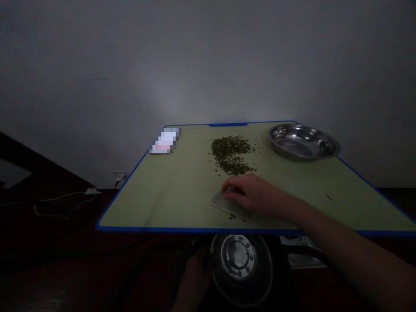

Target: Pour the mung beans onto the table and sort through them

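Observation:
My right hand (248, 193) pinches a clear half-round protractor (222, 201) against the pale green tabletop, near its front edge. A few small beans (232, 216) lie between the protractor's straight side and that edge. Beyond my fingers is a spread-out pile of small greenish-brown beans (224, 149). Below the table's front edge a shiny metal bowl (264, 268) is tilted, a few dark specks inside it. At its left rim is my left hand (196, 268), closed on the bowl; its fingers are mostly lost in the dark.
A wide steel basin (303, 143) stands at the table's back right. On the back left lies a phone-like flat object (165, 141), its face blurred out. A blue rim edges the table (139, 203). White cables (92, 190) run at the left, and a wall rises behind.

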Demonstrator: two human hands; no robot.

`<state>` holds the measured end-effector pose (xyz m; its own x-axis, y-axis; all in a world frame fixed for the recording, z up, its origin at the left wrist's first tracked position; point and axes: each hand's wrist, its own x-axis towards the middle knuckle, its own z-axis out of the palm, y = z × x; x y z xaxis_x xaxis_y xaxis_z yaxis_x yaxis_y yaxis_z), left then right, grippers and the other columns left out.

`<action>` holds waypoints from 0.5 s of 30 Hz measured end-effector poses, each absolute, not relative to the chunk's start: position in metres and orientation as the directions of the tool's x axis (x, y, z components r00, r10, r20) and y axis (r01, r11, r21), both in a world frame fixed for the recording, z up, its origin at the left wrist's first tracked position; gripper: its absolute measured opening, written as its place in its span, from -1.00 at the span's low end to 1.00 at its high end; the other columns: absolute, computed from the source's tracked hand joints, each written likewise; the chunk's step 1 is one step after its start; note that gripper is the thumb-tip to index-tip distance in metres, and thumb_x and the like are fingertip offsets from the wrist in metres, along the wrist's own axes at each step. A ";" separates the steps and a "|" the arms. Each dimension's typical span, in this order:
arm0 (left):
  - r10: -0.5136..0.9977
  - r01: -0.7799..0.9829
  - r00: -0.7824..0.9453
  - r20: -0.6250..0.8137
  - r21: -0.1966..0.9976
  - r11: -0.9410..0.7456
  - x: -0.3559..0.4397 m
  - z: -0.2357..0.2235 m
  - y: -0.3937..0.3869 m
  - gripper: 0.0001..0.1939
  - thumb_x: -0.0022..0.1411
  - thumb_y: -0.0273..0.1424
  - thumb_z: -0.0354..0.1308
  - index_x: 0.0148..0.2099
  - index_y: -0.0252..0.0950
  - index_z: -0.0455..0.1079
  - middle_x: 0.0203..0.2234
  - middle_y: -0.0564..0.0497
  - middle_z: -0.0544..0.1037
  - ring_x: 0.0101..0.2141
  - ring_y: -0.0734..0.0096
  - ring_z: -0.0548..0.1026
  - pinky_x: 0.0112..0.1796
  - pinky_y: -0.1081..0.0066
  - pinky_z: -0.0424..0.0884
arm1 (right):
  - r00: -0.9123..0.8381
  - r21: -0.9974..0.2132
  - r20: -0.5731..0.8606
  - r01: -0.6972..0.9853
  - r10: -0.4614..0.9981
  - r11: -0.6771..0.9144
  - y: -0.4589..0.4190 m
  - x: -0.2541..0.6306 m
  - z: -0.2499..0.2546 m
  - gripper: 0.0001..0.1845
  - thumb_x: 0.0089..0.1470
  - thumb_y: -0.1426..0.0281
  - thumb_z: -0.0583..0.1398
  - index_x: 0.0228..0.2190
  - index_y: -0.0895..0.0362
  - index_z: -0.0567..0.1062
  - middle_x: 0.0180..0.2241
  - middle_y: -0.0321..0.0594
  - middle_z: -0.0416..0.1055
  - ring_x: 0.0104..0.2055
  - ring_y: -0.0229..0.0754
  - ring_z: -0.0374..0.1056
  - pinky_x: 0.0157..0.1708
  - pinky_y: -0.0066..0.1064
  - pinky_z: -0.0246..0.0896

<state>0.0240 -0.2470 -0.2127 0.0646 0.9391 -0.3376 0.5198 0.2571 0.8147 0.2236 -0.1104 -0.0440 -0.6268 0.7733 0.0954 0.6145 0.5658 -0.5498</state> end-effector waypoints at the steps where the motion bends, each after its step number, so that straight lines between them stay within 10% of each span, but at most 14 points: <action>1: 0.934 0.517 0.054 -0.352 0.810 0.276 0.025 -0.213 -0.247 -0.64 0.26 -0.29 -0.01 -0.04 -0.36 0.47 -0.19 -0.19 0.63 -0.19 0.12 0.58 -0.21 0.35 0.40 | -0.627 -0.549 0.096 0.615 0.773 0.567 -0.111 0.224 -0.044 -0.83 0.12 0.41 0.18 -0.26 0.15 0.55 -0.44 -0.22 0.54 -0.42 -0.25 0.37 -0.39 -0.43 0.12; 15: 0.927 0.503 0.023 -0.374 0.806 0.312 0.029 -0.198 -0.247 -0.57 0.30 -0.18 -0.08 0.00 -0.31 0.45 -0.11 -0.19 0.60 -0.08 0.11 0.53 -0.07 0.32 0.36 | -0.635 -0.559 0.097 0.602 0.766 0.570 -0.110 0.226 -0.045 -0.81 0.13 0.37 0.17 -0.24 0.13 0.55 -0.41 -0.22 0.55 -0.41 -0.25 0.37 -0.39 -0.43 0.13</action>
